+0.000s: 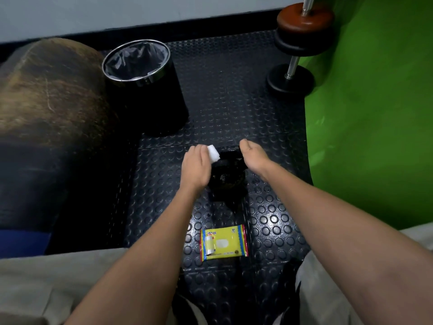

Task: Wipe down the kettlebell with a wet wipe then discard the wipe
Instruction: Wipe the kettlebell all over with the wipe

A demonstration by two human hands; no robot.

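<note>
A black kettlebell (pixel 228 178) stands on the studded rubber floor in the middle of the view. My left hand (pixel 196 164) presses a folded white wet wipe (pixel 213 154) against the kettlebell's upper left side. My right hand (pixel 254 156) is curled around the right end of the kettlebell's handle; its fingers are hidden behind the hand. A yellow wet wipe pack (pixel 223 242) lies flat on the floor just in front of the kettlebell. A black bin (pixel 145 90) with a chrome rim and a grey liner stands behind and to the left.
A large dark padded bag (pixel 46 113) lies on the left. A dumbbell with black and brown plates (pixel 300 43) leans at the back right beside a green wall (pixel 375 113). My knees in light trousers frame the bottom corners.
</note>
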